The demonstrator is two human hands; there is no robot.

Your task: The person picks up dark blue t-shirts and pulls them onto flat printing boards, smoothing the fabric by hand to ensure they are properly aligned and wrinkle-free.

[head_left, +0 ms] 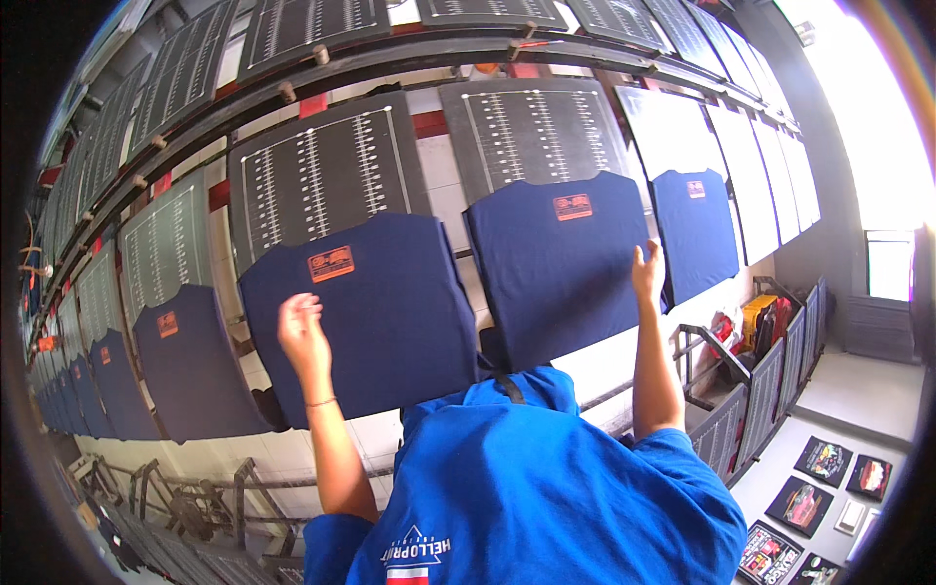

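A rectangular orange print (332, 262) with lettering in it stood near the neckline of the navy shirt (380, 331) on the person's left; the navy shirt on the right (561, 273) bore a similar orange block (572, 207). Farther along the row, the orange marks were too small for me to make out. The bright blue shirt (556, 478) the person wore carried white lettering (415, 553) with a thin triangular outline, above a red-and-white patch (407, 575). On the wall, a dark poster (770, 554) showed bold lettering beside colourful artwork.
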